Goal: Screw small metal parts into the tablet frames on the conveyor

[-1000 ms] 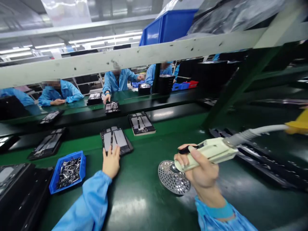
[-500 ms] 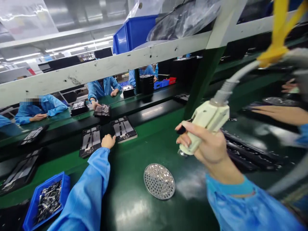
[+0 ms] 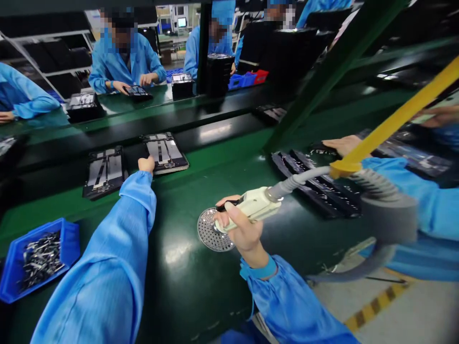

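My right hand (image 3: pixel 241 228) is wrapped around a cream electric screwdriver (image 3: pixel 255 204) whose grey hose runs up to a yellow strap (image 3: pixel 394 122). Its tip is down over a round perforated metal dish (image 3: pixel 211 230) of small screws on the green bench. My left arm in a blue sleeve stretches forward; my left hand (image 3: pixel 146 164) rests with curled fingers at the near left edge of a dark flat device (image 3: pixel 165 152) with grey strips, lying by the belt. A second such device (image 3: pixel 103 170) lies just left of it.
A blue bin (image 3: pixel 64 239) of metal parts stands at my near left. Black trays (image 3: pixel 315 181) lie to the right, where a co-worker's hand (image 3: pixel 342 143) and blue sleeve reach in. Across the black belt (image 3: pixel 222 131), several people in blue coats work. A green post (image 3: pixel 322 71) slants up.
My right hand has brought the screwdriver back down onto the screw dish after lifting it. My left hand has moved to the right-hand device. My head has tilted down and right.
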Available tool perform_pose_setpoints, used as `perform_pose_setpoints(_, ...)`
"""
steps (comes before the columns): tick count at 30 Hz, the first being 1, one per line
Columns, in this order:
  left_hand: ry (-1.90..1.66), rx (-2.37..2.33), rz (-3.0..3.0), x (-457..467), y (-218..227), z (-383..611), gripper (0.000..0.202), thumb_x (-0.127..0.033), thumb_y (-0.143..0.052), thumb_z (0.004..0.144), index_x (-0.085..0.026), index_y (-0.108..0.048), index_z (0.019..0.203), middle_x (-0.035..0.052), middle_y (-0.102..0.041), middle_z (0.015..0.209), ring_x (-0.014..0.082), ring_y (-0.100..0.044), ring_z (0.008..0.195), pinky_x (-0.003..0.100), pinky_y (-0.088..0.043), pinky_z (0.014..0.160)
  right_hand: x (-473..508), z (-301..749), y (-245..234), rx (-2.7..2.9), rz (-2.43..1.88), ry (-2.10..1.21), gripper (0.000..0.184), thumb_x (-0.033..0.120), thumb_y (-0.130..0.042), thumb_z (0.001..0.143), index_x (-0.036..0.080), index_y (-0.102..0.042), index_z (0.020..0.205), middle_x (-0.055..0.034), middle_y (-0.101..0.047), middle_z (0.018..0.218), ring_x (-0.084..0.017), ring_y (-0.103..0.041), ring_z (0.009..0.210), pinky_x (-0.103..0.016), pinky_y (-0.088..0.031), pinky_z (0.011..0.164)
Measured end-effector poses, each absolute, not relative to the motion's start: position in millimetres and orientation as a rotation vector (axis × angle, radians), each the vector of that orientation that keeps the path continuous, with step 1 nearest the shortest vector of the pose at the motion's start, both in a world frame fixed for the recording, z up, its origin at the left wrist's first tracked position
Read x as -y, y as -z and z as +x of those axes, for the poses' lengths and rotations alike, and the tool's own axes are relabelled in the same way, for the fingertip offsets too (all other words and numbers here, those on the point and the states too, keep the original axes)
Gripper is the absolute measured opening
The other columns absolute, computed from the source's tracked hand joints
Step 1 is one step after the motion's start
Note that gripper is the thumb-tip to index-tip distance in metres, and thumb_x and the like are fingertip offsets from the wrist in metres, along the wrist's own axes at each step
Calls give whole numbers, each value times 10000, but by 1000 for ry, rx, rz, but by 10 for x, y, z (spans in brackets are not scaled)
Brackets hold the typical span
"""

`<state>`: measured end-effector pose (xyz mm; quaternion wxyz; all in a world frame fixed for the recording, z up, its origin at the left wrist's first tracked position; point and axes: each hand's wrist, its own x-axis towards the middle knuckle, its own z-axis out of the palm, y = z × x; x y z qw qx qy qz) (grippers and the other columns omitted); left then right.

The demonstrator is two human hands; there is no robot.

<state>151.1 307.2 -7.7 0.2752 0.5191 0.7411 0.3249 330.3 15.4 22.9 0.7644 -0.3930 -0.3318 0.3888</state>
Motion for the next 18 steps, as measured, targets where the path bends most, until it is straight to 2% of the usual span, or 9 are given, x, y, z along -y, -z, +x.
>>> perform_pose_setpoints(2,-996,-1972,1329,-2928,-4,1462,430,-323,-636,1014,-148,-579,1403,147,-627,1385,251,-651,1218,448,-572,1044,-162,3278,-180,750,-850,-828,303,488,-837,805,213,-710,797,76,-495,445,-110,-471,356,-263,-455,377)
perform_pose_setpoints(4,-1095,-1943,1300,-2650,-63,1293,480,-215,-580,1013,-130,-523,1482,160,-603,1459,219,-613,1312,368,-504,1143,-175,3264,-138,788,-858,-801,289,477,-822,823,215,-702,808,77,-491,454,-115,-483,367,-265,-457,384)
perform_pose_setpoints(6,-1177,-1865,1279,-2190,-64,1024,559,-176,-563,978,-125,-494,1531,150,-615,1469,197,-605,1334,294,-467,1166,-195,3262,-109,815,-865,-775,274,465,-799,851,214,-692,822,76,-489,465,-118,-501,382,-269,-473,409)
perform_pose_setpoints(7,-1224,-1777,1265,-1894,-43,873,598,-200,-577,957,-126,-493,1544,148,-638,1443,210,-630,1300,299,-488,1144,-207,3264,-99,819,-866,-770,269,462,-784,867,212,-691,830,75,-488,468,-118,-509,387,-270,-479,420)
perform_pose_setpoints(10,-1117,-1741,1153,-882,44,469,761,-436,-631,897,-211,-445,1600,99,-738,1253,251,-728,1075,363,-598,980,-243,3274,-74,801,-883,-786,286,472,-780,866,204,-692,820,77,-486,457,-110,-500,373,-263,-479,424)
perform_pose_setpoints(13,-828,-1822,1248,-44,61,242,883,-644,-610,861,-189,-446,1599,92,-768,1146,256,-748,968,320,-617,843,-263,3281,-50,773,-930,-790,315,491,-825,809,201,-703,790,86,-487,429,-104,-475,347,-259,-478,412)
perform_pose_setpoints(15,-584,-1845,1425,270,15,170,902,-700,-580,851,-181,-470,1581,55,-781,922,241,-745,777,283,-588,680,-267,3288,-38,771,-958,-774,320,497,-834,794,202,-709,785,90,-486,423,-104,-471,344,-265,-497,423)
perform_pose_setpoints(18,-249,-1877,1693,415,-69,60,795,-726,-545,855,-237,-587,1480,-14,-695,637,237,-666,528,277,-465,509,-270,3302,-33,790,-970,-754,313,493,-826,799,205,-707,777,89,-488,429,-104,-472,351,-276,-531,448)
